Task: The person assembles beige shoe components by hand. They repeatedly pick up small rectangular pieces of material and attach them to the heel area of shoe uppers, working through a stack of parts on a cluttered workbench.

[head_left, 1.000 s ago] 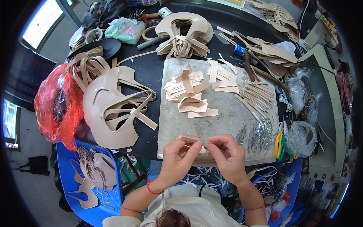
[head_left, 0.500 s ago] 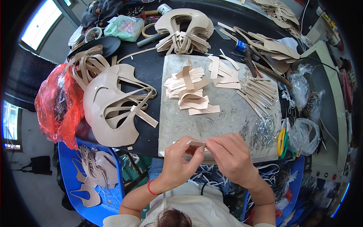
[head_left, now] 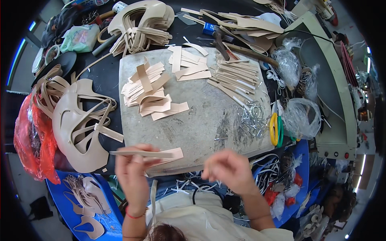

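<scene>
One slim tan strip [head_left: 161, 154] at 7 (clock centred on the grey board [head_left: 197, 134], 12 away from the person) — straight, smooth, leather-like, seen nearly edge-on. Left hand [head_left: 134, 170], also at 7: thumb and fingers closed on it in a pinch, at the board's near edge. Flat pale strip [head_left: 175, 155] lies on the board just beside it. Right hand [head_left: 228, 169] at 5: fingers loosely curled, well apart from the left — motion-blurred, can't tell if anything small is in it.

Board is worn, scuffed, dark smudges toward 4. At 10, heap of flat strips [head_left: 143, 78], some curling up. At 12, smaller strip pile [head_left: 176, 61]. At 2, fanned narrow strips [head_left: 237, 74], several white-tipped. At 3, tangle of shiny metal fittings [head_left: 256, 115]; scissors [head_left: 274, 130] with yellow loops just past them. At 9, off-board, smooth curved panels [head_left: 64, 122] with cut-outs, beside a crinkled red plastic bag [head_left: 30, 146].
</scene>
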Motion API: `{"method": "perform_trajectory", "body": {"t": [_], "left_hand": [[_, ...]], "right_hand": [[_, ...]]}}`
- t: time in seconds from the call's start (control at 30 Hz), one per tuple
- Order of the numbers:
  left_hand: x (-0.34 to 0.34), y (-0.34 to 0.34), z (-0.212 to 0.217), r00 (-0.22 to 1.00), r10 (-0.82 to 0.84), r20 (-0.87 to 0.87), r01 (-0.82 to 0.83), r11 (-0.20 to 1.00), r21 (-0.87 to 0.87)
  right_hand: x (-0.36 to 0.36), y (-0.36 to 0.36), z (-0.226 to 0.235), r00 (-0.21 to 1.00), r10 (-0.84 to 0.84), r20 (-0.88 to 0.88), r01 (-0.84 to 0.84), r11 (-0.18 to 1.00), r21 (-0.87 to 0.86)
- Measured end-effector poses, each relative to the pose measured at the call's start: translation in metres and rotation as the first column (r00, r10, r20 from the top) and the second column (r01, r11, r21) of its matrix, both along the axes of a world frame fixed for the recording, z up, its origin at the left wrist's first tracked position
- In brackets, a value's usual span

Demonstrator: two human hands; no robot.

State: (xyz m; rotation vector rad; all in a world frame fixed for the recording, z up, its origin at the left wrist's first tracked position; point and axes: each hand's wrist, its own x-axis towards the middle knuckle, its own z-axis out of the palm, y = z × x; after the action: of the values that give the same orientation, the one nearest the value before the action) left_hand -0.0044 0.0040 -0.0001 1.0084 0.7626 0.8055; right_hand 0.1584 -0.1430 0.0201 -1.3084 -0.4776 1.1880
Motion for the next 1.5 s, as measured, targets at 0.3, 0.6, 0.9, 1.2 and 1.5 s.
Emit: {"method": "perform_trajectory", "body": {"t": [0.3,0.6,0.9,1.2,1.5], "left_hand": [[0.012,-0.002,0.012,0.978,-0.186,-0.098,0.191,0.98,0.049],[0.01,-0.009,0.001,0.97,-0.242,-0.008,0.24,0.965,-0.105],[0.012,-0.009,-0.003,0.969,-0.231,-0.086,0.226,0.972,-0.068],[0.008,-0.01,-0.006,0.963,-0.245,-0.11,0.251,0.967,0.045],[0.001,0.005,0.014,0.961,-0.278,0.004,0.267,0.917,-0.297]], "right_hand": [[0.045,-0.005,-0.012,-0.376,0.144,0.915,-0.147,0.966,-0.213],[0.046,0.004,-0.013,0.558,0.033,0.829,0.029,0.998,-0.059],[-0.004,0.041,-0.009,0.989,0.036,0.146,-0.02,0.994,-0.112],[-0.012,0.046,-0.008,0.979,0.041,0.199,-0.012,0.989,-0.146],[0.005,0.031,-0.011,0.938,0.184,0.294,-0.124,0.969,-0.212]]}}
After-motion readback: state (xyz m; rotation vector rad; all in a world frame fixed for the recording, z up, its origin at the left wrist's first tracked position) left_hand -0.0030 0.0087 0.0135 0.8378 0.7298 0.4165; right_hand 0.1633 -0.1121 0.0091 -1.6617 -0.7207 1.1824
